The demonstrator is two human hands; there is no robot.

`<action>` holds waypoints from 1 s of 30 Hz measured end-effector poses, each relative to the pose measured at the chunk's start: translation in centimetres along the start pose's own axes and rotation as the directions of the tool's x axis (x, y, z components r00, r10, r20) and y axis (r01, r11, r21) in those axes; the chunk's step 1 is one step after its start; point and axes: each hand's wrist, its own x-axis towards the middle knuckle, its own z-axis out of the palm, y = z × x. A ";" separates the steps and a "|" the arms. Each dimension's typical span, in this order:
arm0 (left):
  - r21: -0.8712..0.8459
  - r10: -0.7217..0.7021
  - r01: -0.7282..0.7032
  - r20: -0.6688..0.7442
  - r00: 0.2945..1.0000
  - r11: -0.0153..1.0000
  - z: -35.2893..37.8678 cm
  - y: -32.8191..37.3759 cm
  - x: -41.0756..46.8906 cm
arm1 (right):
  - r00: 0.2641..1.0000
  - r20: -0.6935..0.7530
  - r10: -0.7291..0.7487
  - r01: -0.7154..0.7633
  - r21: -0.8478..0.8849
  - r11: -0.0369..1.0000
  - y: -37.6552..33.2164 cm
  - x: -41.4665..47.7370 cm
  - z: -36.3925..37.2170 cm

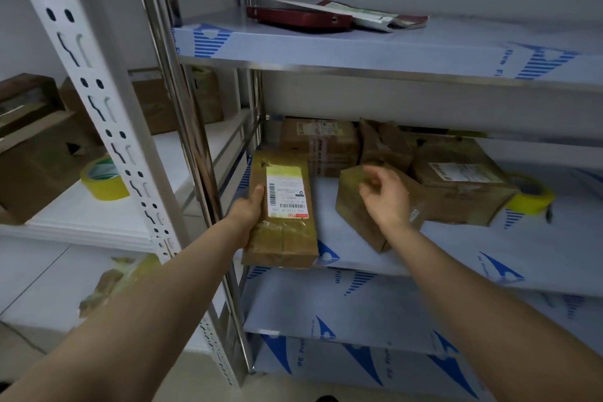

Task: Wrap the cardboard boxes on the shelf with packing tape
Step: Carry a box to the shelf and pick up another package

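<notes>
Boxes: long box (283, 212) w/ label at the shelf (424, 248) front edge, left hand (248, 209) clamped on its side. Right hand (386, 194), fingers apart, hovers over a taped box (354, 206). Looks like sorting; next needs tape (530, 194), far right. Count: approx 5 boxes here, 2 yellow rolls.

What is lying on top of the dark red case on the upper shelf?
A white envelope-like packet rests partly on the dark red case, with another reddish flat item behind it. What the packet covers cannot be seen.
</notes>
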 end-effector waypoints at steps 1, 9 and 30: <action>-0.003 -0.029 0.029 -0.004 1.000 1.000 0.1 -0.3 0.1 | 1.000 -0.013 0.004 -0.005 -0.098 0.995 0.7 0.0 -0.3; -0.022 -0.121 0.122 0.020 0.992 0.992 2.3 -1.0 0.5 | 0.916 0.158 0.368 -0.289 -0.377 0.880 3.3 -0.5 -2.0; 0.040 -0.235 0.231 0.179 0.955 0.972 1.7 -0.1 0.5 | 0.978 0.058 0.198 -0.179 -0.240 0.954 1.3 2.9 5.7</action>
